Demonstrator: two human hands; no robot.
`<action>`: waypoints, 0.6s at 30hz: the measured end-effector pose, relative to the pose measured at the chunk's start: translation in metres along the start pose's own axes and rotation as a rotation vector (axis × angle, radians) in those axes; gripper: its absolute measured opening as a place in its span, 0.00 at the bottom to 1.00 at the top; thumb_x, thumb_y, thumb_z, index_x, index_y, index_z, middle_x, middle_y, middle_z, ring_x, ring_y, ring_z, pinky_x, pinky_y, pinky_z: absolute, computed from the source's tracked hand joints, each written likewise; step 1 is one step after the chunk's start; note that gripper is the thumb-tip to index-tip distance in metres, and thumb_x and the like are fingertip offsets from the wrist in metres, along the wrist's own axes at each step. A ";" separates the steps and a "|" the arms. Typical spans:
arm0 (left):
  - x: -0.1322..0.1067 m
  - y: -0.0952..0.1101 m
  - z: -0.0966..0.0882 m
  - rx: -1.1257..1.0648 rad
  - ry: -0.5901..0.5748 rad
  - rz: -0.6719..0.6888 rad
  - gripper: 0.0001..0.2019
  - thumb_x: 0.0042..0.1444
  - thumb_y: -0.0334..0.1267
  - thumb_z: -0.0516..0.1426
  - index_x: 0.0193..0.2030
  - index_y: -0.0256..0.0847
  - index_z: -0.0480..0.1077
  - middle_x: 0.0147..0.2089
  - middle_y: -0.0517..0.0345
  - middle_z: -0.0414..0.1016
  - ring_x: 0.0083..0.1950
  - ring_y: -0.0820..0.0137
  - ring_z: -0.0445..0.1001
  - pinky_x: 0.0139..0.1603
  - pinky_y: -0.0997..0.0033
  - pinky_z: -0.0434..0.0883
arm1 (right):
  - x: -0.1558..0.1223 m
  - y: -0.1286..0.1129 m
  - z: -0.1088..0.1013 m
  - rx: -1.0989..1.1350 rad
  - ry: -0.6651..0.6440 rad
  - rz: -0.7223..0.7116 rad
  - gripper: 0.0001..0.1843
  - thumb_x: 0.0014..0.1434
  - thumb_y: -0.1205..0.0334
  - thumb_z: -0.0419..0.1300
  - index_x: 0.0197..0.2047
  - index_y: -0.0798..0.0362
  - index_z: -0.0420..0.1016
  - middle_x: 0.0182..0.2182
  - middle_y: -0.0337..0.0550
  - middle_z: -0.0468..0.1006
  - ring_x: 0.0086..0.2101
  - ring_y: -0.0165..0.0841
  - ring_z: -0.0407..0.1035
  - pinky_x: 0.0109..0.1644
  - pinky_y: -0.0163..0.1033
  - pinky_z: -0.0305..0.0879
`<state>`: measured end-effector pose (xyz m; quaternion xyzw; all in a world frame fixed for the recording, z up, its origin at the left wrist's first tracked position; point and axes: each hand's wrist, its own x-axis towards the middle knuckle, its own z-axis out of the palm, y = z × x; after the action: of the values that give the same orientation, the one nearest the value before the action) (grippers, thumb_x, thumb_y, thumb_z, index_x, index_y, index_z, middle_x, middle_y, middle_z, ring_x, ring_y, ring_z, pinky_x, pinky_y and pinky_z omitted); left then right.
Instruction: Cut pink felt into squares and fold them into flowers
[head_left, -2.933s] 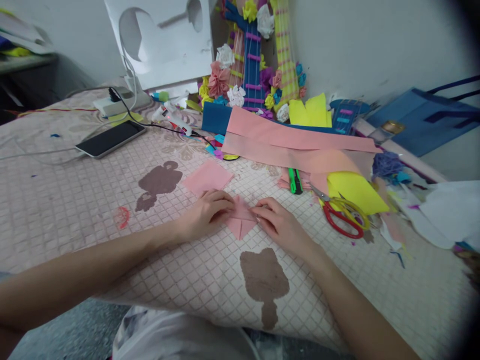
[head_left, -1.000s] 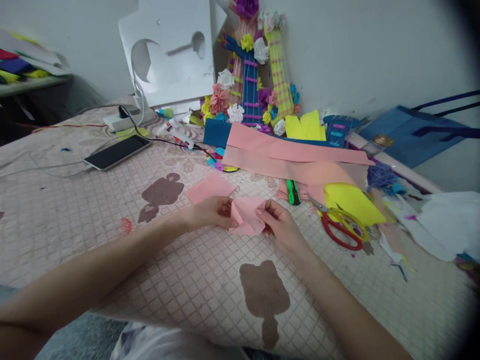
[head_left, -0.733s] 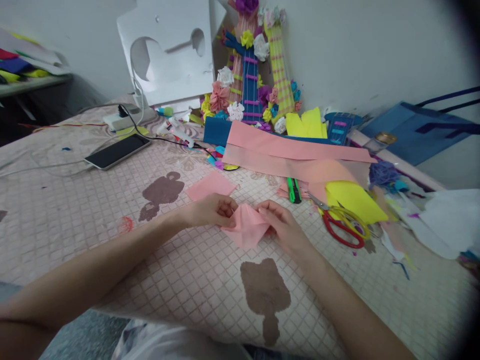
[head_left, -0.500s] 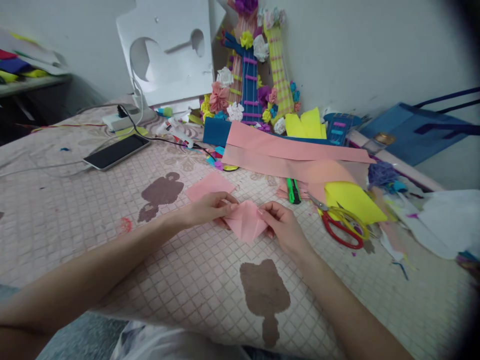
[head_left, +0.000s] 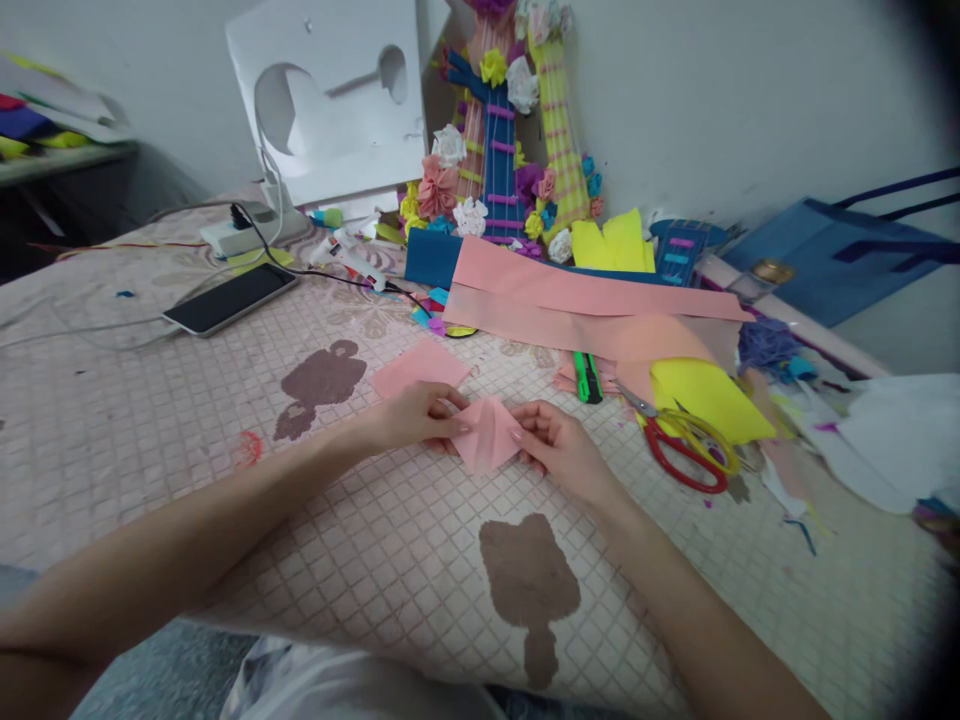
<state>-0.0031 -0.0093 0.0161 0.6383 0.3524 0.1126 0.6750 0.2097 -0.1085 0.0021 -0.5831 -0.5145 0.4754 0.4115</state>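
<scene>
A small folded pink paper (head_left: 486,438) is held between both hands just above the quilted pink bedcover (head_left: 150,430). My left hand (head_left: 411,414) pinches its left corner with the fingers closed. My right hand (head_left: 561,448) grips its right corner, fingers curled. A flat pink paper square (head_left: 417,366) lies right behind my left hand.
Red-and-yellow scissors (head_left: 686,440) and yellow paper (head_left: 709,396) lie to the right, beside a green cutter (head_left: 586,374). Long pink sheets (head_left: 585,305), paper-flower crafts (head_left: 495,150), a glue gun (head_left: 346,256), a phone (head_left: 229,297) and a power strip (head_left: 244,226) sit behind.
The paper lay pressed on the bedcover, then both hands lifted and opened it, and now it is squashed into a small diamond between them.
</scene>
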 end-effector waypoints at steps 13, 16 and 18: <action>-0.001 0.006 -0.002 -0.150 0.063 -0.074 0.14 0.48 0.36 0.63 0.40 0.35 0.67 0.27 0.60 0.75 0.25 0.76 0.74 0.27 0.77 0.70 | -0.014 -0.003 0.003 -0.952 0.069 -0.591 0.10 0.62 0.64 0.53 0.46 0.48 0.68 0.43 0.46 0.71 0.40 0.36 0.69 0.37 0.40 0.69; -0.001 0.003 -0.001 -0.005 0.060 0.000 0.13 0.50 0.37 0.61 0.41 0.35 0.67 0.26 0.59 0.73 0.25 0.75 0.72 0.26 0.76 0.68 | -0.013 0.000 0.007 -0.973 0.035 -0.629 0.11 0.64 0.67 0.48 0.45 0.50 0.71 0.43 0.46 0.73 0.40 0.35 0.70 0.39 0.40 0.69; -0.005 0.002 0.000 0.223 0.183 0.138 0.12 0.51 0.36 0.59 0.42 0.35 0.67 0.29 0.57 0.74 0.27 0.74 0.71 0.28 0.74 0.68 | -0.013 0.001 0.008 -0.971 0.012 -0.633 0.11 0.64 0.66 0.49 0.43 0.50 0.72 0.42 0.46 0.74 0.39 0.34 0.70 0.39 0.39 0.68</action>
<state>-0.0061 -0.0116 0.0193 0.7192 0.3780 0.1765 0.5556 0.2014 -0.1220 0.0011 -0.5256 -0.8206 0.0355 0.2217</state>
